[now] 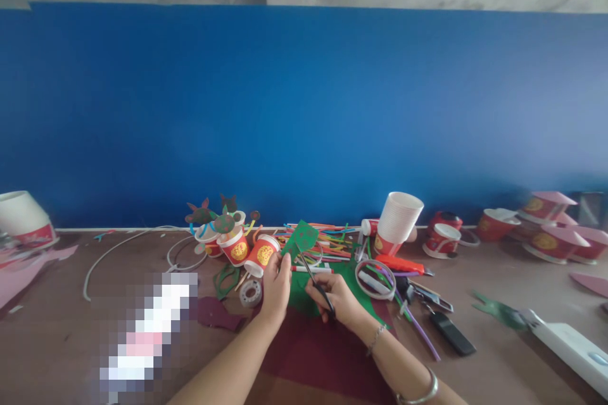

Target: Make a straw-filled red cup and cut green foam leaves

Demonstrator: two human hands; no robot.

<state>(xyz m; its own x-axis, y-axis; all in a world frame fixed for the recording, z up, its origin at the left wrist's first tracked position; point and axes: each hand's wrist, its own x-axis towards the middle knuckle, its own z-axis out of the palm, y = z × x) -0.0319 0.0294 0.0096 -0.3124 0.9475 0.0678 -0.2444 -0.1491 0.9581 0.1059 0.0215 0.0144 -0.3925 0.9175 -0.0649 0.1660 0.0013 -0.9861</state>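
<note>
My left hand grips a small piece of green paper by its lower left edge, raised over the table. In my right hand is a pair of black-handled scissors, its blades reaching up to the green paper. How far the blades are apart is too small to tell. Below the hands lie a larger green sheet and a dark red sheet. A marker with a red cap rests just behind the hands, and a tape roll sits left of my left hand.
Decorated red cups stand behind at the left. Coloured pipe cleaners lie at the back. A stack of white cups, an orange cutter, a ring of tape and a black key fob are on the right.
</note>
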